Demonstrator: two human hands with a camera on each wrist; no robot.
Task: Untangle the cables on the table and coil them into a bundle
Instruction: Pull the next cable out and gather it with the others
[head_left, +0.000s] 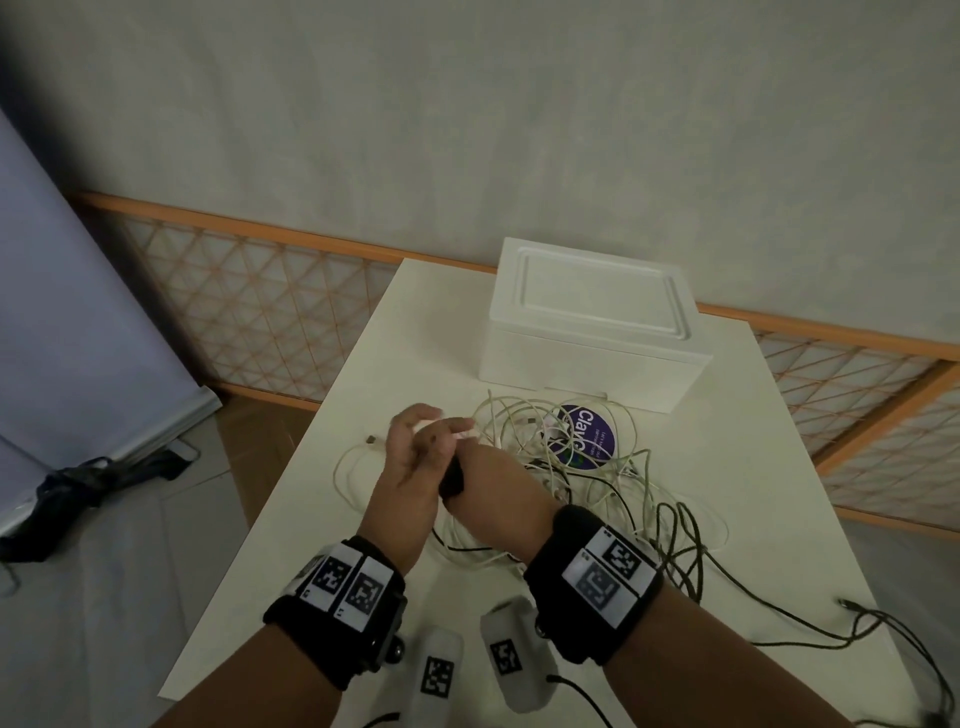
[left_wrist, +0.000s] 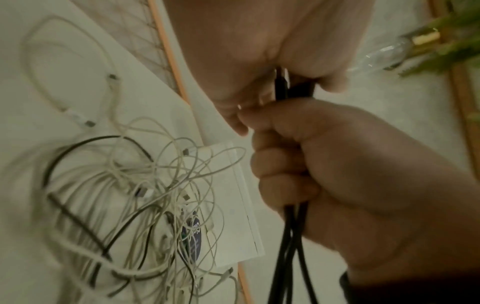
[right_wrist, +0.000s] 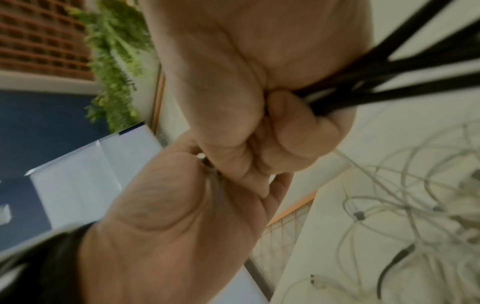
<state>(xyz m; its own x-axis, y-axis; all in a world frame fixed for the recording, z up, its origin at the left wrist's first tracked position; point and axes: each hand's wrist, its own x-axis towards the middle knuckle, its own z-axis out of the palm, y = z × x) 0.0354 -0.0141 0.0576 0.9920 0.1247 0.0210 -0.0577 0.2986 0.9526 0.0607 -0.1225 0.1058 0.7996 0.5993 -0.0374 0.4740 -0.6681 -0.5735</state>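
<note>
My right hand (head_left: 488, 483) is a fist around a gathered bunch of black cable (left_wrist: 288, 246), whose strands leave my fist (right_wrist: 259, 123) toward the table. My left hand (head_left: 415, 452) is against it; in the left wrist view its thumb and palm (left_wrist: 259, 61) pinch the black strands just above the right fist (left_wrist: 337, 174). Its other fingers are raised and loosely spread. More of the black cable (head_left: 685, 545) trails over the table to the right. A tangle of white cables (head_left: 561, 452) lies beyond both hands.
A closed white box (head_left: 587, 322) stands at the back of the white table (head_left: 753, 441). A round purple sticker (head_left: 589, 436) lies under the tangle. One white cable (head_left: 353, 457) loops off to the left. Two white tagged blocks (head_left: 439, 670) sit at the near edge.
</note>
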